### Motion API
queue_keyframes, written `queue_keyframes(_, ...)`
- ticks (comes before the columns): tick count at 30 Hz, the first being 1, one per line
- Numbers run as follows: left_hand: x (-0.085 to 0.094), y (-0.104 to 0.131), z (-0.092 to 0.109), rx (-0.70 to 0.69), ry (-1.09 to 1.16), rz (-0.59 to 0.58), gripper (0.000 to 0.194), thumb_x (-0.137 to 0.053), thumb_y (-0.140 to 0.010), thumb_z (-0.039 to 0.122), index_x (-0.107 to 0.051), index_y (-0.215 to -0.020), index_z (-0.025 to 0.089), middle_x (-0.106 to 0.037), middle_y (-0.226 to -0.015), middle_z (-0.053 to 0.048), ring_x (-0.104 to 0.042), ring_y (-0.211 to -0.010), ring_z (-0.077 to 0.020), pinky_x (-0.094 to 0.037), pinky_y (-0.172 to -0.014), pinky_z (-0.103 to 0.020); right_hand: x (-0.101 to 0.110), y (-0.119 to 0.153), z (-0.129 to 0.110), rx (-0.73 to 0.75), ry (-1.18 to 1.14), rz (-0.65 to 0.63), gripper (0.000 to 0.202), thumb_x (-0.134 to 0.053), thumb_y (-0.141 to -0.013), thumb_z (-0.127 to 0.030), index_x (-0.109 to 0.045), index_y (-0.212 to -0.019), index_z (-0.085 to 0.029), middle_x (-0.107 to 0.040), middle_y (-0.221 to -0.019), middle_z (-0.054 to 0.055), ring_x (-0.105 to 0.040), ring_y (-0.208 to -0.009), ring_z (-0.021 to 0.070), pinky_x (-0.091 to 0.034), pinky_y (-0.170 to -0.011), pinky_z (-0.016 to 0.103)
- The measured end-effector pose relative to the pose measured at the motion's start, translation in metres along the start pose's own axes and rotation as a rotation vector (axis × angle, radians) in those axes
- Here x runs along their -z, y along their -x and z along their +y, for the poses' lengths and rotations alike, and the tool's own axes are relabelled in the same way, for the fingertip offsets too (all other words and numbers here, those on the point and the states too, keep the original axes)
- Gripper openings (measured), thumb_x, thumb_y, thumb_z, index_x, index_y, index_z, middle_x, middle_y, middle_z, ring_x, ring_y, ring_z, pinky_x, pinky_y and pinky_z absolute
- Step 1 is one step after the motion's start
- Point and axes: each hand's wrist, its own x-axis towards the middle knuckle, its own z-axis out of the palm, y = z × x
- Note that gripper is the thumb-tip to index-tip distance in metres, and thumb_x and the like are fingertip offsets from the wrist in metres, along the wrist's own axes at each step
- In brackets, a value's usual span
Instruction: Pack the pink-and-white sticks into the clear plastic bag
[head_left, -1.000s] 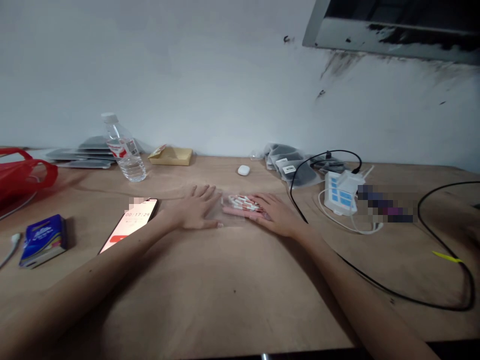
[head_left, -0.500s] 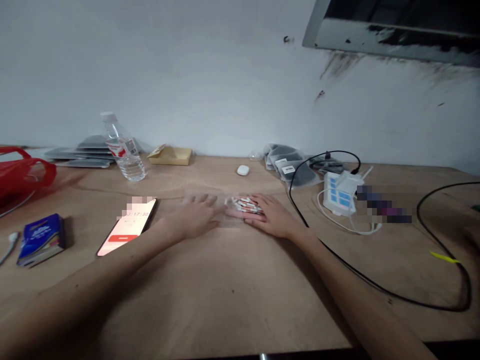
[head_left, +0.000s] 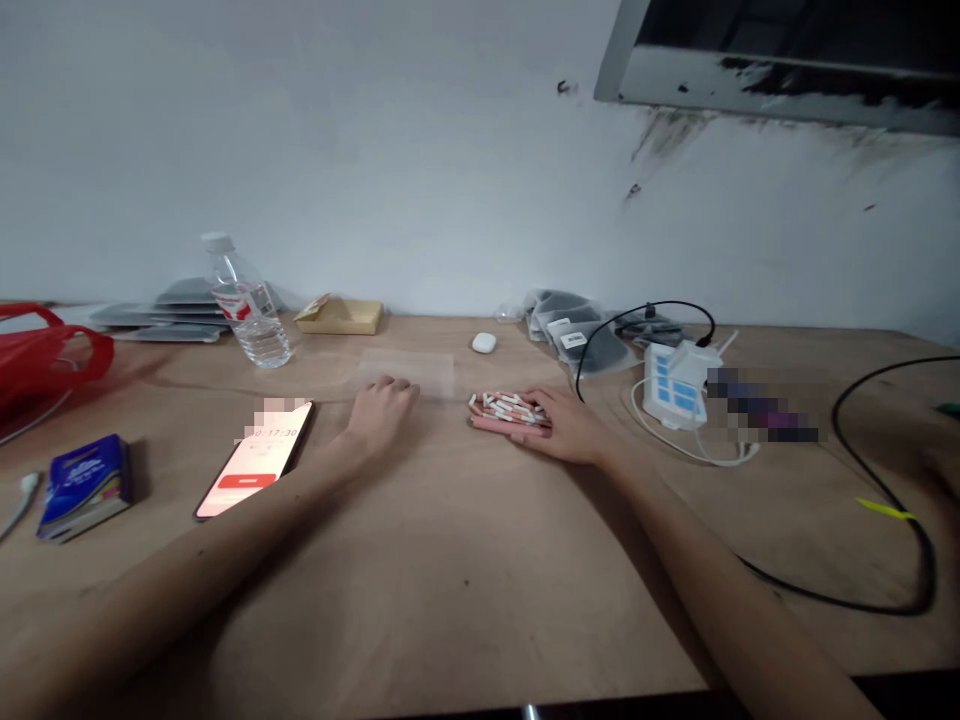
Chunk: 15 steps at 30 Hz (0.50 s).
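Note:
My right hand (head_left: 566, 430) grips the right end of a small pink open-topped box (head_left: 499, 427), its thumb along the front side and fingers over the far side. Short white and orange-brown sticks (head_left: 506, 406) lie jumbled inside; they are too small to name. To the left, my left hand (head_left: 379, 415) rests low over the table with its fingers bent down at the near edge of a thin clear plastic sheet (head_left: 416, 370). The fingertips are partly hidden, but they appear closed on that edge. A gap separates the sheet from the box.
Left of my arm lie a lit phone (head_left: 259, 460) and a blue tissue pack (head_left: 86, 485). A water bottle (head_left: 259, 325), cardboard tray (head_left: 341, 316), white earbud case (head_left: 484, 343) and grey pouches (head_left: 577, 330) sit toward the wall. A power strip (head_left: 675, 390) and black cable (head_left: 926, 560) occupy the right.
My left hand has moved slightly left, its fingers going from spread to bent. The clear sheet, blurred near the box before, now lies farther left. My right hand stays at the box.

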Motion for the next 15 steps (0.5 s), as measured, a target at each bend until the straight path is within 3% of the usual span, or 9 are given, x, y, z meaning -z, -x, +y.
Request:
queue_keyframes(2,-0.004,-0.002,0.0,-0.006,-0.013,0.0,0.032,-0.035,-0.098,0.013,-0.065,-0.109,0.017,-0.069,-0.107,-0.015,-0.062,-0.105,-0.0318,-0.054,-0.078,-0.043,0.002,0.001,0.002,0.022,-0.044,-0.03,0.048,-0.075,-0.072,-0.048,-0.064,-0.109,-0.021,-0.069,-0.113,0.012,-0.065,-0.101,0.034,-0.051,-0.086,0.046)
queue_keyframes(5,-0.013,-0.005,-0.003,-0.074,0.024,0.017,0.04,-0.029,-0.103,0.023,-0.056,-0.129,0.011,-0.063,-0.129,-0.019,-0.054,-0.126,-0.0318,-0.048,-0.099,-0.047,0.0,0.002,-0.003,0.073,-0.087,-0.023,0.051,-0.078,-0.07,-0.048,-0.064,-0.11,-0.02,-0.07,-0.115,0.012,-0.064,-0.105,0.0339,-0.05,-0.09,0.047)
queue_keyframes(8,-0.014,-0.008,-0.009,-0.18,0.144,0.025,0.055,-0.023,-0.107,0.039,-0.039,-0.149,0.008,-0.031,-0.16,-0.022,-0.029,-0.149,-0.0332,-0.033,-0.116,-0.05,-0.008,0.001,-0.025,0.135,-0.143,0.024,0.056,-0.078,-0.071,-0.048,-0.063,-0.116,-0.02,-0.069,-0.121,0.013,-0.064,-0.11,0.0337,-0.049,-0.095,0.047)
queue_keyframes(10,-0.005,-0.007,-0.01,-0.188,0.216,0.09,0.058,-0.02,-0.107,0.044,-0.035,-0.153,0.013,-0.013,-0.167,-0.017,-0.017,-0.153,-0.0329,-0.03,-0.118,-0.051,-0.014,-0.001,-0.045,0.17,-0.173,0.046,0.057,-0.077,-0.073,-0.048,-0.062,-0.12,-0.021,-0.068,-0.124,0.013,-0.063,-0.112,0.0341,-0.048,-0.096,0.048)
queue_keyframes(11,0.002,-0.006,-0.009,-0.176,0.236,0.142,0.057,-0.02,-0.107,0.045,-0.036,-0.153,0.015,-0.01,-0.168,-0.015,-0.014,-0.154,-0.0328,-0.028,-0.118,-0.052,-0.017,-0.003,-0.056,0.186,-0.188,0.04,0.059,-0.075,-0.076,-0.048,-0.059,-0.126,-0.02,-0.067,-0.126,0.014,-0.062,-0.114,0.0344,-0.048,-0.097,0.048)
queue_keyframes(13,0.016,-0.002,-0.004,-0.2,0.263,0.171,0.058,-0.022,-0.106,0.049,-0.043,-0.149,0.017,-0.022,-0.165,-0.014,-0.02,-0.152,-0.032,-0.027,-0.12,-0.051,-0.022,-0.008,-0.073,0.189,-0.19,0.045,0.069,-0.069,-0.082,-0.052,-0.049,-0.139,-0.018,-0.064,-0.13,0.017,-0.06,-0.116,0.0355,-0.047,-0.098,0.05)
queue_keyframes(15,0.023,0.003,0.001,-0.287,0.293,0.058,0.06,-0.023,-0.105,0.054,-0.043,-0.149,0.018,-0.038,-0.159,-0.013,-0.036,-0.146,-0.0291,-0.031,-0.118,-0.045,-0.026,-0.014,-0.084,0.221,-0.166,0.03,0.069,-0.063,-0.088,-0.053,-0.044,-0.143,-0.016,-0.059,-0.139,0.019,-0.056,-0.123,0.0363,-0.042,-0.104,0.052)
